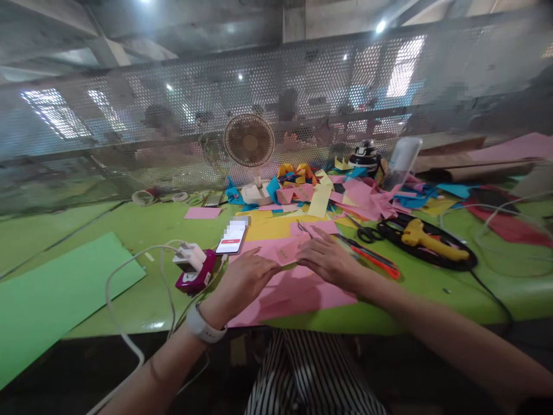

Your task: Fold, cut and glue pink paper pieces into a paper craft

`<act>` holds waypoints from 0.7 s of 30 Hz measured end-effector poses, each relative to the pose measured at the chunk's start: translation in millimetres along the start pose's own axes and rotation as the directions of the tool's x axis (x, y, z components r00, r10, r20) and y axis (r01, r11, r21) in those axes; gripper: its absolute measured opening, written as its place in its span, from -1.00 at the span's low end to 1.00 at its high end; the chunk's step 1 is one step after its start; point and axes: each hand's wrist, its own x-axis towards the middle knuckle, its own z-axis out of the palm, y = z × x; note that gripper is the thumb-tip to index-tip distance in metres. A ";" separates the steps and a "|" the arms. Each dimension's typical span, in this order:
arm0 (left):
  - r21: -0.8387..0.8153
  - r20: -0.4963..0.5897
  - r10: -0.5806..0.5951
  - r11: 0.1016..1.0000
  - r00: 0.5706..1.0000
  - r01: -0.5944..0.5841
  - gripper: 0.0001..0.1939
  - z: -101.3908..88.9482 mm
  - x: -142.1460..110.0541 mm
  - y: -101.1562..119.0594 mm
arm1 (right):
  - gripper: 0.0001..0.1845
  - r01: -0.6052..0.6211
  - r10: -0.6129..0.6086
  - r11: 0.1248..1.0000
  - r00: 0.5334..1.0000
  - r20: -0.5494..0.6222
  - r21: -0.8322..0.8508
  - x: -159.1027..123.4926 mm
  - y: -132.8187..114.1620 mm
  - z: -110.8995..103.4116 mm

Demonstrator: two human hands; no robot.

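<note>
Between my two hands is a small folded piece of pink paper [287,252] with a row of small marks. My left hand [248,279] pinches its lower left edge, with a white watch [204,324] on the wrist. At its right edge, the fingers of my right hand [327,257] are closed on the paper and partly cover it. Larger pink paper [298,294] lies flat beneath, on the green tabletop [375,323]. Scissors [367,231] and an orange utility knife [375,262] lie just right of my right hand. Yellow paper [261,227] lies beyond.
A lit phone [232,236] and a purple power strip [196,282] with white cables are on the left, beside green sheets [73,300]. A yellow glue gun [432,242] rests in a black tray. Behind stand a fan [249,140], heaped paper scraps [358,196] and a perforated screen [319,75].
</note>
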 end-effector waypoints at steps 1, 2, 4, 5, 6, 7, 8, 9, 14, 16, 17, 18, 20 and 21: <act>0.009 0.003 0.009 1.000 1.000 -0.009 -0.75 1.7 3.2 2.7 | -0.79 -0.002 0.002 1.000 1.000 -0.001 -0.005 -1.3 0.1 1.9; 0.021 0.002 0.016 1.000 1.000 -0.016 -0.76 3.4 6.4 5.3 | -0.78 -0.007 0.007 1.000 1.000 -0.004 -0.010 -2.8 0.8 3.4; 0.047 -0.007 0.032 0.998 0.999 -0.032 -0.76 7.1 12.3 9.6 | -0.78 -0.013 0.013 1.000 1.000 -0.015 -0.020 -5.6 2.4 4.7; 0.056 -0.013 0.041 0.998 0.999 -0.041 -0.76 9.0 14.9 11.5 | -0.78 -0.012 0.011 1.000 1.000 -0.021 -0.023 -6.5 2.8 4.5; 0.062 -0.017 0.050 0.997 0.999 -0.049 -0.75 10.7 17.2 13.1 | -0.78 -0.007 0.007 1.000 1.000 -0.023 -0.024 -7.2 3.1 3.8; 0.065 -0.019 0.057 0.996 0.998 -0.055 -0.75 12.1 19.1 14.3 | -0.79 -0.004 0.003 1.000 1.000 -0.023 -0.025 -7.5 3.3 2.7; 0.065 -0.018 0.058 0.996 0.998 -0.057 -0.75 13.0 20.5 15.0 | -0.80 -0.003 0.002 1.000 1.000 -0.021 -0.025 -7.7 3.6 1.3; 0.063 -0.015 0.056 0.996 0.998 -0.055 -0.76 13.3 21.1 15.1 | -0.80 -0.004 0.004 1.000 1.000 -0.020 -0.024 -7.9 4.1 -0.3; 0.095 0.012 -0.036 0.995 0.999 0.035 -0.77 7.4 9.7 0.7 | -0.82 -0.053 0.053 0.999 0.997 -0.061 0.001 -9.9 14.1 -6.8; 0.147 0.016 -0.058 0.988 0.998 0.055 -0.78 3.9 -1.6 -11.0 | -0.82 -0.069 0.069 0.998 0.994 -0.081 0.004 -11.2 19.5 -7.5; 0.169 0.017 -0.070 0.983 0.997 0.066 -0.78 2.5 -8.2 -17.3 | -0.82 -0.072 0.072 0.997 0.993 -0.091 0.004 -11.7 21.8 -7.4; 0.186 0.010 -0.074 0.980 0.997 0.071 -0.79 1.6 -15.2 -23.6 | -0.82 -0.074 0.074 0.997 0.992 -0.100 0.003 -12.1 23.7 -7.3; 0.221 -0.004 -0.075 0.973 0.997 0.075 -0.79 1.0 -29.1 -35.0 | -0.82 -0.075 0.075 0.997 0.991 -0.108 -0.001 -12.4 26.0 -7.2; 0.241 -0.022 -0.064 0.968 0.998 0.067 -0.79 1.3 -35.6 -39.7 | -0.82 -0.079 0.078 0.997 0.991 -0.107 -0.004 -12.3 26.4 -7.3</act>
